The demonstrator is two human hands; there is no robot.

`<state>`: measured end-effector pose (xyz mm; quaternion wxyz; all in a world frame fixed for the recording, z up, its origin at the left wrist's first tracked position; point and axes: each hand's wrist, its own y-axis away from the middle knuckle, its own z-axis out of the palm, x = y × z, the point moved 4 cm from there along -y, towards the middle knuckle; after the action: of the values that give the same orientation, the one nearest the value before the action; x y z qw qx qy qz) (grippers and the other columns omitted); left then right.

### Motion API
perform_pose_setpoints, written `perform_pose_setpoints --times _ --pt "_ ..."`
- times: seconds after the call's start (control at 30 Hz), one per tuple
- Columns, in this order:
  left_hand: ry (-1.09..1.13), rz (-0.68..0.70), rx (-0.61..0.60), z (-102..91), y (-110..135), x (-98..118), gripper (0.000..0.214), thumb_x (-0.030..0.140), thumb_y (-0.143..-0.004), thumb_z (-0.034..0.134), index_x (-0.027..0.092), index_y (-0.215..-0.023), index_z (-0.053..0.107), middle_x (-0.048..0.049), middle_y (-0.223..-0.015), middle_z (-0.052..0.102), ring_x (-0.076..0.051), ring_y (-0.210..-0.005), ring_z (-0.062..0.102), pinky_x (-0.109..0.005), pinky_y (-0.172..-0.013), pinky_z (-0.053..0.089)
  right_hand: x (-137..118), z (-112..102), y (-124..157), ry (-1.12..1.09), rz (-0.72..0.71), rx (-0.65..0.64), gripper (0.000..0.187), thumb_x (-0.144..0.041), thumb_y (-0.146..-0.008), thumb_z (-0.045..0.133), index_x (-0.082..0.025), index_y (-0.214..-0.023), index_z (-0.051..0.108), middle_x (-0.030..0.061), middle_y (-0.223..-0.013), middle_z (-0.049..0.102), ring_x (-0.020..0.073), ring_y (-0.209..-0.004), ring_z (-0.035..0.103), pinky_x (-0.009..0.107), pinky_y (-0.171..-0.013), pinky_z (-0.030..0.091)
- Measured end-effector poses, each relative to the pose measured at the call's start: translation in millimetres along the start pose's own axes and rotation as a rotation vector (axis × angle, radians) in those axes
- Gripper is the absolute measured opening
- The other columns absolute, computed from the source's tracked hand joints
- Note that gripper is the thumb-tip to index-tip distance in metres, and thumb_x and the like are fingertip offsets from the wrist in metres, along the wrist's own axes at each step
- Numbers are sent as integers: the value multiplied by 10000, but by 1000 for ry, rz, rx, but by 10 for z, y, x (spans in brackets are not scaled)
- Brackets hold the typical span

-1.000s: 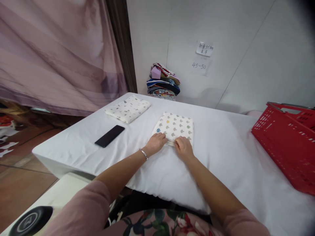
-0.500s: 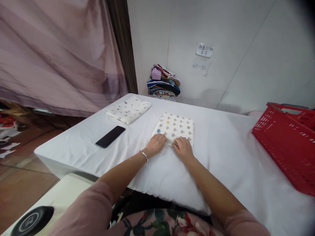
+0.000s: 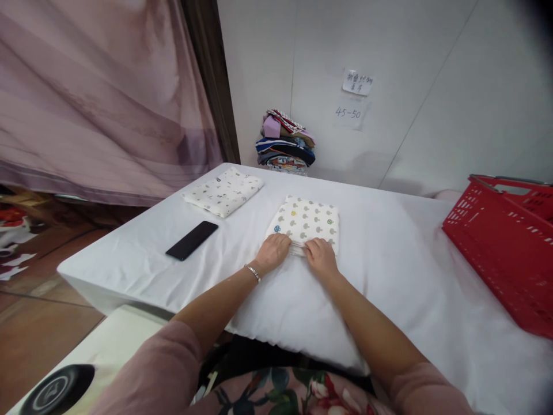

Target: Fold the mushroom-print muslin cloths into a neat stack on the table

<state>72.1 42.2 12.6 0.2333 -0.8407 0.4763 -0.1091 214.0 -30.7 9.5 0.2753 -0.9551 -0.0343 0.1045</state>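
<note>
Folded cloth [image 3: 305, 222] flat on white worktop [image 3: 389, 259], centre. Cream, small grey tree-like prints, a few blue, yellow, green. Near edge shows stacked layers. Left hand [image 3: 273, 252], right hand [image 3: 320, 258] side by side, fingers bent onto that edge; pinching or pressing, cannot tell. Black phone [image 3: 192, 240] to left.

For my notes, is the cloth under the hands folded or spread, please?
Folded: the cloth is a compact rectangle with layered edges.

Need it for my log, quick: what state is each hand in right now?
Left hand: fingers bent on the folded cloth's near edge; grip cannot be told.
Right hand: the same, beside it on that edge.
</note>
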Motion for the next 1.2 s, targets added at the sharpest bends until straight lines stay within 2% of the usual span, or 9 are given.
perform_pose_setpoints --times 0.1,0.2,0.37,0.67,1.03,1.2 --pt "44 -8 -4 -22 16 -6 107 168 -876 438 169 -937 526 -59 -875 611 -191 -850 553 -331 -761 432 13 -11 18 -17 -39 14 161 -217 -905 449 -191 -852 599 47 -829 576 189 -786 463 315 -703 312" --pt "46 13 -14 -54 27 -7 209 132 -853 449 167 -1047 518 -71 -974 613 -197 -921 549 -330 -796 430 21 -23 29 -26 -52 15 183 -227 -914 437 -190 -848 603 48 -825 576 187 -783 460 312 -706 317" --pt "-38 -26 -67 -82 23 -64 215 62 -822 422 175 -931 569 -72 -948 605 -211 -924 539 -330 -771 418 24 -21 33 -37 -60 8 189 -234 -916 436 -181 -853 606 52 -836 575 186 -790 462 312 -725 325" --pt "-50 -43 -51 -105 34 -152 172 89 -837 435 185 -835 578 -67 -873 600 -207 -855 519 -331 -740 399 -18 -36 41 -34 -91 -9 208 -241 -923 421 -183 -861 611 52 -845 571 184 -790 450 309 -719 324" --pt "0 -51 -53 -112 71 -171 202 56 -808 422 192 -832 570 -70 -859 586 -209 -845 502 -332 -718 391 -5 -36 59 -12 -103 -9 211 -229 -921 417 -185 -885 621 52 -847 572 183 -777 452 311 -711 321" --pt "39 -29 -45 -116 118 -171 220 50 -802 419 190 -881 570 -68 -930 595 -205 -906 508 -331 -761 401 -13 -37 53 -12 -96 -46 190 -221 -910 437 -188 -898 624 55 -870 577 188 -794 454 314 -719 315"
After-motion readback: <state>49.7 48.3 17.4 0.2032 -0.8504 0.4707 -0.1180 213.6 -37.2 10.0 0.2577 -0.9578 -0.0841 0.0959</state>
